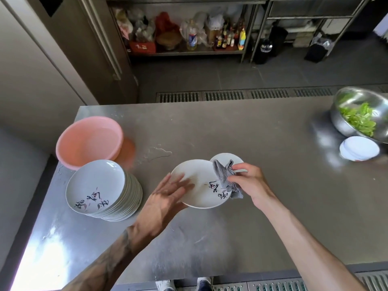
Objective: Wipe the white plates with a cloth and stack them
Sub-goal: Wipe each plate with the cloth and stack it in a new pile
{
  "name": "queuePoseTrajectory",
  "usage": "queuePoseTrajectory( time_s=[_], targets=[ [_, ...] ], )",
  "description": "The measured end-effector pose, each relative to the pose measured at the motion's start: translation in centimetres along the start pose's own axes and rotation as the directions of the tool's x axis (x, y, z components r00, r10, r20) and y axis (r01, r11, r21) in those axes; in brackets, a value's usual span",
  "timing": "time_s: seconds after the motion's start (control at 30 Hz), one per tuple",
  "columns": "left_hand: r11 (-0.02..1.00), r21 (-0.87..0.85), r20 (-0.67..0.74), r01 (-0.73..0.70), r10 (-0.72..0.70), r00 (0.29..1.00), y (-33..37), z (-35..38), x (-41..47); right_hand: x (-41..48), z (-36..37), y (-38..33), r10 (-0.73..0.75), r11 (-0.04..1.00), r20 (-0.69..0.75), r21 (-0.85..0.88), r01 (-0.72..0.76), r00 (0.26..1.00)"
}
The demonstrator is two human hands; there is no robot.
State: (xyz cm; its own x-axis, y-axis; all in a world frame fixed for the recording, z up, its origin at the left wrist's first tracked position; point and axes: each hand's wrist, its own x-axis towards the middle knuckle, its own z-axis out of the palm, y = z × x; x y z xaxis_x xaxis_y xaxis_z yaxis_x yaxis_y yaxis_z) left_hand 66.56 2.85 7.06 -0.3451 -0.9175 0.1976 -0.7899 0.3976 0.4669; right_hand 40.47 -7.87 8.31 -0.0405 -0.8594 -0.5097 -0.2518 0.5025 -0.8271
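A white plate [199, 181] with black brush lettering is held above the steel table. My left hand [168, 196] supports its left rim with straight fingers spread over the inner face. My right hand [247, 181] grips a grey cloth [223, 177] bunched against the plate's right side. A second white plate [227, 158] lies on the table just behind, partly hidden by the cloth and my right hand. At the left stands a tall stack of white plates [100, 187] with the same lettering.
A pink plastic basin [88, 141] stands behind the stack, with a small puddle of water [157, 154] next to it. At the far right are a steel bowl of green leaves [361, 114] and a small white dish [359, 151]. The steel table [252, 131] ends near my feet.
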Motion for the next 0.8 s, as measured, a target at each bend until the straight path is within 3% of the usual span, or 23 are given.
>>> queuePoseTrajectory(
  time_s=[0.17, 0.37, 0.8],
  targets=[
    [0.952, -0.174, -0.075, 0.25, -0.267, 0.961, -0.3, 2.3, 0.8, 1.2, -0.7, 1.4, -0.026, 0.997, -0.07, 0.064, 0.031, 0.997],
    [0.852, -0.329, 0.16, 0.406, -0.374, 0.914, -0.9, 4.3, 3.2, 3.3, -1.7, 3.0, -0.037, 0.995, -0.139, 0.088, 0.05, 0.99],
    [0.802, -0.305, 0.332, 0.513, -0.415, 0.847, -4.3, 14.2, 12.4, 12.2, -4.8, 7.4, -0.128, 0.988, -0.284, -0.125, 0.095, 0.95]
  ],
)
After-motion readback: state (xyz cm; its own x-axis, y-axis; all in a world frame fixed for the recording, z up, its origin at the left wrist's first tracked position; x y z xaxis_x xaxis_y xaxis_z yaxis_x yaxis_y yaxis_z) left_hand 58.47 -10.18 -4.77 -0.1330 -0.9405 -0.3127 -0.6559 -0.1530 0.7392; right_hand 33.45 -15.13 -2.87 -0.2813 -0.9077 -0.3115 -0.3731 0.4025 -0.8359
